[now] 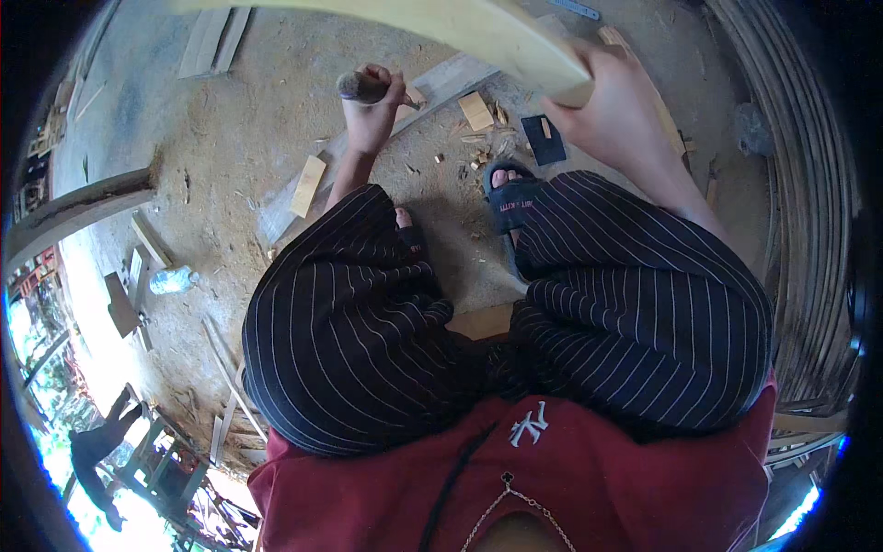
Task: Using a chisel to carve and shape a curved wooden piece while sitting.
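Red shirt (368, 488) fills the foreground. Beyond it, the right grip (625, 115) is clasped on a pale curved board (460, 28); the left grip (373, 121) encloses a round-ended tool (360, 87).

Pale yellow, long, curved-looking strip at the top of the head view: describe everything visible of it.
The pale yellow, long, curved-looking strip appears smooth and wood-like, though its material is uncertain; the fisheye lens may exaggerate its bend. It slants across the picture's top, partly cut off by the frame. Its blunt right-hand end is gripped by the person's bare right hand.
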`<state>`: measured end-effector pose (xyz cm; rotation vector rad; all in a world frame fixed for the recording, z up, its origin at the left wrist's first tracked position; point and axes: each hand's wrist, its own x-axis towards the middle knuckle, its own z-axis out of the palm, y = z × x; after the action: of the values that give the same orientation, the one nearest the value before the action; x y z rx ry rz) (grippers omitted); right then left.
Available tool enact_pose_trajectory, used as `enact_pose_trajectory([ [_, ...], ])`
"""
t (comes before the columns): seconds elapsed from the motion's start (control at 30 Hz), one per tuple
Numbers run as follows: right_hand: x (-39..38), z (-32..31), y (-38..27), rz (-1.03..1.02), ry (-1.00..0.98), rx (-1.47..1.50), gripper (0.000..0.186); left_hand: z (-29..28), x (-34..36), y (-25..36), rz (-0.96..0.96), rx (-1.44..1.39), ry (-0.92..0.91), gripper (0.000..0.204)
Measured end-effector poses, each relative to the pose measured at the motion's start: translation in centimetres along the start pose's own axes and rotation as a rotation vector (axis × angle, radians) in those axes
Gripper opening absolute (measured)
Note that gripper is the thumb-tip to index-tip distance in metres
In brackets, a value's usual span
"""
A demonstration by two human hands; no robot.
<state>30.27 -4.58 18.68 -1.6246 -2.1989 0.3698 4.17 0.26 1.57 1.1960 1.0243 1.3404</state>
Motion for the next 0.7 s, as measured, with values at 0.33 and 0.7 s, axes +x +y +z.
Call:
enact_pose_trajectory([
  [0.33, -5.9, 8.4, 6.6, 0.286, -0.553, -0.095, 0.038, -1.3, -0.9, -0.3, -0.043, -0.152, 0.199, 0.018],
  [0.7, -7.2, 10.0, 6.7, 0.264, -0.544, -0.167, 0.040, -6.2, -0.9, -3.1, -0.109, -0.573, 0.498, 0.018],
])
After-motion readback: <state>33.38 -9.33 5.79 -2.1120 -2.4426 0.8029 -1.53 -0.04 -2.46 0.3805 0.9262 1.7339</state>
